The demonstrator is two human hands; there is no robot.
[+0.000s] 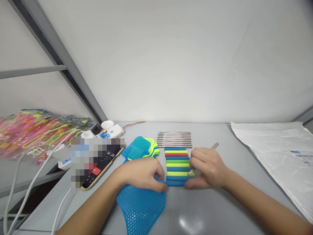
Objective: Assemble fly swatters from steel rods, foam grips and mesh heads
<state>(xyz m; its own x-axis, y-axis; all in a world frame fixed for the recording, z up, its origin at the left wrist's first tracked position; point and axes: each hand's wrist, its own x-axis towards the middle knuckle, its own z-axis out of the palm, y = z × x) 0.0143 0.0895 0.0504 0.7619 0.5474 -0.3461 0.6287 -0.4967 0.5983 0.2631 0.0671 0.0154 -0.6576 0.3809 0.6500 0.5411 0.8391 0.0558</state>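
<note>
My left hand [146,174] is closed round the narrow neck of a blue mesh fly swatter head [141,209], its fingertips by the left end of the nearest blue tube [175,183]. Between the fingers of my right hand [207,166] is a slanting metal rod [215,146]; the thumb and fingertips are at the right ends of the tubes. Several coloured tubes [177,165], blue, yellow, green and red, lie side by side in a row. Behind them rests a row of metal rods [174,139]. More swatter heads [138,148], blue and yellow, are piled beyond my left hand.
A phone [102,168], partly blurred out, lies on the left beside a white power strip [113,132] with cables [31,182]. Packed colourful items [44,130] fill a shelf at far left. A white plastic bag [274,153] covers the table's right side. A wall stands behind.
</note>
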